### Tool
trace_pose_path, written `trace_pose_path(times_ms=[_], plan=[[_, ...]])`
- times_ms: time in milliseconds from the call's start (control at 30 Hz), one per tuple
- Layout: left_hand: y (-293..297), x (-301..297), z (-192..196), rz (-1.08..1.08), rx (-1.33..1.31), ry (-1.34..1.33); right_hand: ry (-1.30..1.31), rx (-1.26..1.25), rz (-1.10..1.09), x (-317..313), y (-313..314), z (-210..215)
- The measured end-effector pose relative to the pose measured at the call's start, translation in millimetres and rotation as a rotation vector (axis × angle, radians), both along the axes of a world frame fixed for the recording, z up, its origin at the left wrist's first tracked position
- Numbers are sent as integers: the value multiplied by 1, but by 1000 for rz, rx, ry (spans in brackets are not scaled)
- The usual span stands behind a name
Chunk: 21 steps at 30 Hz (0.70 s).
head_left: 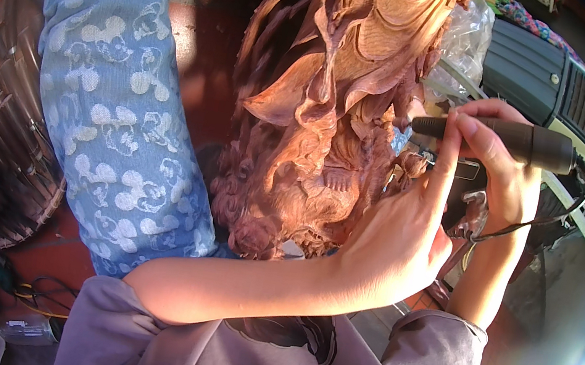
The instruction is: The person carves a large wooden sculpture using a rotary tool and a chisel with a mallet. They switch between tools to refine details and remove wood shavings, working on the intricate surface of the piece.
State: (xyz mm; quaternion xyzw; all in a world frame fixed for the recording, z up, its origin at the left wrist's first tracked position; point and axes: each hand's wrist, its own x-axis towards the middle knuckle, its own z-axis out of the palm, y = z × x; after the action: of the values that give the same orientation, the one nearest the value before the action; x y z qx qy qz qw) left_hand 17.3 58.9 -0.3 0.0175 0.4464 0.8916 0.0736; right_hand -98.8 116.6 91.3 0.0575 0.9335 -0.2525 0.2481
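A reddish-brown wood carving with flowing folds, curls and a small carved foot stands upright in front of me. My right hand is closed round a black pen-shaped rotary tool, its narrow nose pointing left at the carving's right side. The working tip is too small to make out. A thin black cord runs from the tool's rear end down past my wrist. My left hand reaches across against the carving's lower right. Its index finger is stretched up, touching the tool's nose; its other fingers are largely hidden.
A blue patterned trouser leg extends along the carving's left. A dark round woven basket is at the far left, cables below it. At right are a dark grey ribbed case and a clear plastic bag. Bright light glares lower right.
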Motion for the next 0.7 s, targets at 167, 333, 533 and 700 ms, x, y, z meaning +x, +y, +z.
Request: trace_pose_path(times_ms=[167,333,533,700], plan=[[-2,-24,-1,22,-84,30,71,-160,-44,-11,14,-9],[3,-14,1,-35,-59,38,-48,-233,-64,-9,28,-5],[13,-11,5,13,-49,64,-162,-387,-154,-15,56,-6],[14,-28,-1,61,-132,70,-51,-468,-171,-23,55,-24]])
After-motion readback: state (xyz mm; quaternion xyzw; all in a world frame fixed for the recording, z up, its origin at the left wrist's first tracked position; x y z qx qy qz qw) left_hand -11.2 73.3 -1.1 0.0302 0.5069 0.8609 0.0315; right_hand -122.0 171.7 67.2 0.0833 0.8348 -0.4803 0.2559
